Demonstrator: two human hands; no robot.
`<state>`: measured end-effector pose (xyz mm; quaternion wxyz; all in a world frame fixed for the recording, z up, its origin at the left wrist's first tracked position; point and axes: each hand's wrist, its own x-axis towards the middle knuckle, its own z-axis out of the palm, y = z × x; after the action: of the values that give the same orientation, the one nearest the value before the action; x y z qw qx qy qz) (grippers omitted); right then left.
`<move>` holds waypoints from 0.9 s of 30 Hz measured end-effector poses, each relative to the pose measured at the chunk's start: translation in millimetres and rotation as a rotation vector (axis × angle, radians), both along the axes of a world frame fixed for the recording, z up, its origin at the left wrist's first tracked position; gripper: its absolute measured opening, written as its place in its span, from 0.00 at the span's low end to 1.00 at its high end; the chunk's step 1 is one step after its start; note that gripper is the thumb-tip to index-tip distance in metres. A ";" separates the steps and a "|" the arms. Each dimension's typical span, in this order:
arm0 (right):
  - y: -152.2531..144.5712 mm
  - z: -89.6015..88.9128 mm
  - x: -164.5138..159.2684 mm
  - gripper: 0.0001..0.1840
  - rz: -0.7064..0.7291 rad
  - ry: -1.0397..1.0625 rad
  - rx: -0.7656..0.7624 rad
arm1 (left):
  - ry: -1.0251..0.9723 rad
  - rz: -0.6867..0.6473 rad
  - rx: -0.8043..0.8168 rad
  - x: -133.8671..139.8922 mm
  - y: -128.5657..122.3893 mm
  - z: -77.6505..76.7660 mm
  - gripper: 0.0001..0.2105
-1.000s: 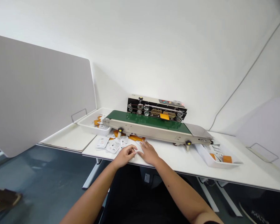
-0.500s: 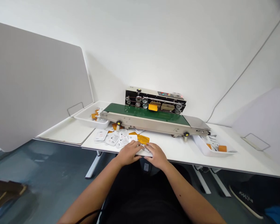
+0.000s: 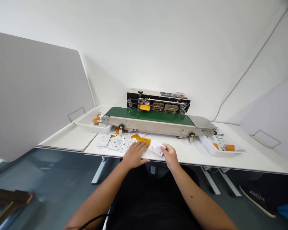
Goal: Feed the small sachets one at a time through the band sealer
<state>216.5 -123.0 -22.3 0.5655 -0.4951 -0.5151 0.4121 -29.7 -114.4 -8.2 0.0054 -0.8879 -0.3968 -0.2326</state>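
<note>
My right hand pinches a white printed sachet by its right end, just above the table's front edge. Flat on the pile lies my left hand, fingers stretched over the orange packets with the thumb apart. To its left, white sachets overlap on the table. Behind both hands stands a band sealing machine with a green conveyor belt. An orange packet sticks out of its rollers above the belt.
A white tray with sachets stands left of the machine. Another white tray with white and orange packets sits under the conveyor's right end. Grey panels flank the table. A shoe shows on the floor at right.
My right hand has moved right and now holds up a white sachet. My left hand stays over the pile, its fingers flatter. The orange packet in the machine has travelled left.
</note>
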 end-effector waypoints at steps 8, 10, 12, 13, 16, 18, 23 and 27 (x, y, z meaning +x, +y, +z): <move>6.2 3.8 -6.9 0.18 0.350 -0.142 -0.102 | -0.245 -0.122 -0.252 -18.9 -4.6 16.4 0.21; 4.8 5.6 -6.8 0.17 0.389 -0.205 -0.091 | -0.274 -0.096 -0.300 -18.7 -3.5 16.2 0.09; 5.8 12.3 -0.7 0.14 0.431 -0.332 -0.049 | -0.290 -0.067 -0.324 -17.7 -3.6 16.9 0.04; 8.8 18.5 5.9 0.13 0.438 -0.399 -0.018 | -0.294 -0.060 -0.331 -17.4 -4.3 17.5 0.03; 33.4 51.0 44.4 0.13 0.283 -0.417 0.084 | -0.321 -0.053 -0.345 -17.8 -7.0 19.1 0.06; 62.1 81.8 83.6 0.15 0.000 -0.243 0.146 | -0.349 -0.051 -0.362 -18.6 -8.3 19.2 0.08; 135.0 148.3 184.1 0.09 -0.643 0.122 0.173 | -0.384 -0.060 -0.384 -19.5 -8.9 17.8 0.10; 164.7 166.1 212.3 0.04 -0.684 0.197 0.040 | -0.409 -0.066 -0.400 -20.2 -9.9 18.1 0.14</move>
<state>428.8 41.7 143.8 0.7273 -0.5857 -0.2702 0.2346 -49.8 -124.4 9.9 -0.2578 -0.8183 -0.3986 -0.3241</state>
